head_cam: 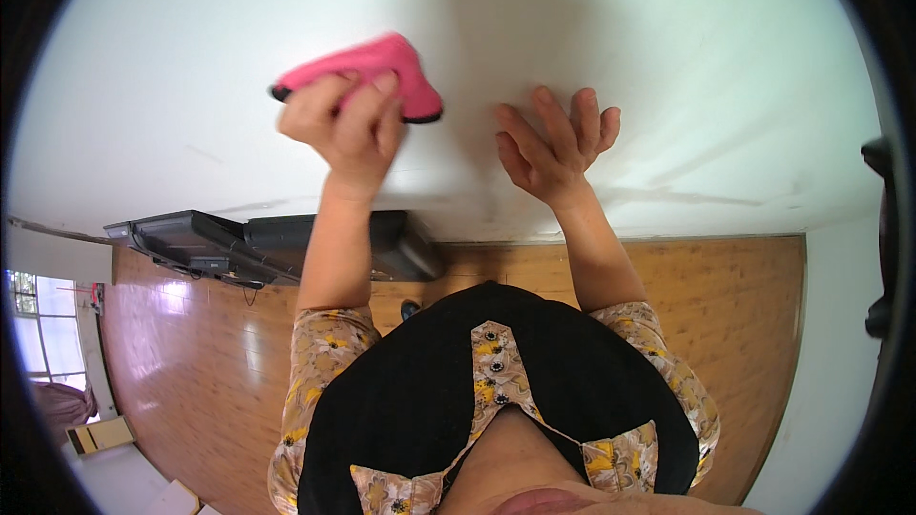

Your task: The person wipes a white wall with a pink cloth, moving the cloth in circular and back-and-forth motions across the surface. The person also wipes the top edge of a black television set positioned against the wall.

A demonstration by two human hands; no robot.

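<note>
A pink cloth with black edging (386, 64) is gripped in my left hand (351, 121), raised in front of a pale wall (215, 7). The cloth is folded or bunched and slightly blurred; whether it touches the wall I cannot tell. To its right, my right hand (562, 146) is raised with its fingers apart and slightly bent, holding nothing. A broad shadow falls on the wall above and between both hands. Faint streaks mark the wall to the right of my right hand.
Black flat-screen devices (279, 236) stand at the wall's foot, behind and left of my left forearm, with a cable hanging down. Below is a wooden floor (207, 343). A window (54, 322) and a curtain (64, 400) are at far left. Dark objects (876, 157) line the right rim.
</note>
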